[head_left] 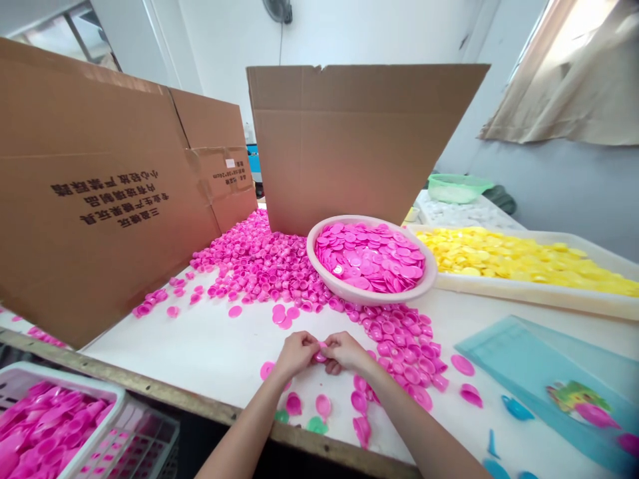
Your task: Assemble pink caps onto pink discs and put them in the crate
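I read both hands closed in a pinch: the left hand and right hand meet at the fingertips on a pink plastic cap, apparently a single piece, though the fingers hide most of it. Loose pink caps spread from 12 to 3 o'clock; a pale round basin sits at 1 o'clock

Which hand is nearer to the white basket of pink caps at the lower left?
Left. The left hand is up and right of the white basket; the right hand is farther away, beyond the left hand.
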Available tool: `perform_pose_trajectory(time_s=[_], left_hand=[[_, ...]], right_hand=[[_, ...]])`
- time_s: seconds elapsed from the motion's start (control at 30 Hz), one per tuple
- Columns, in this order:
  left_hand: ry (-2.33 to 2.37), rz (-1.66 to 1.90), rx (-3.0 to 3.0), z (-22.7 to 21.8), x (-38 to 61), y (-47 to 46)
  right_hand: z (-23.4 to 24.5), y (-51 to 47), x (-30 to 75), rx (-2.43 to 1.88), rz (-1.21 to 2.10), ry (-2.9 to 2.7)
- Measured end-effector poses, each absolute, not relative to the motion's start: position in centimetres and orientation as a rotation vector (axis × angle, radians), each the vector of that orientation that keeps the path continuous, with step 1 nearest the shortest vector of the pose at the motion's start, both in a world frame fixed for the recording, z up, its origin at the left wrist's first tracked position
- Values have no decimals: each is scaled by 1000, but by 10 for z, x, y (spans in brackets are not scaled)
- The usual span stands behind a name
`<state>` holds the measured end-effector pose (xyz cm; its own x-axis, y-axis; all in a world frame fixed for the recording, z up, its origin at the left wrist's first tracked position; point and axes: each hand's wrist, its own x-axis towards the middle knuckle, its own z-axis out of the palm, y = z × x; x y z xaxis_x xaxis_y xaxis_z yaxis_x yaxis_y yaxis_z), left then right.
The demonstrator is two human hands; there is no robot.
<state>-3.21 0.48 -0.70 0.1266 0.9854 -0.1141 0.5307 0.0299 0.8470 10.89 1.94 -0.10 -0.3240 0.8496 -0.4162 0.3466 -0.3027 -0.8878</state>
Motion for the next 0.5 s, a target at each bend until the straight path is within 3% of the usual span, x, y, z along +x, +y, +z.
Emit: perform_pose_trajectory(time_s=[0.17,0.5], left_hand=[[1943,620,1989,8,-15,18],[1960,692,2104,3,-5,26]], right_hand=[[-9,19,103,-1452,1775,-1542],[-14,19,99,-1452,1878,-1504]])
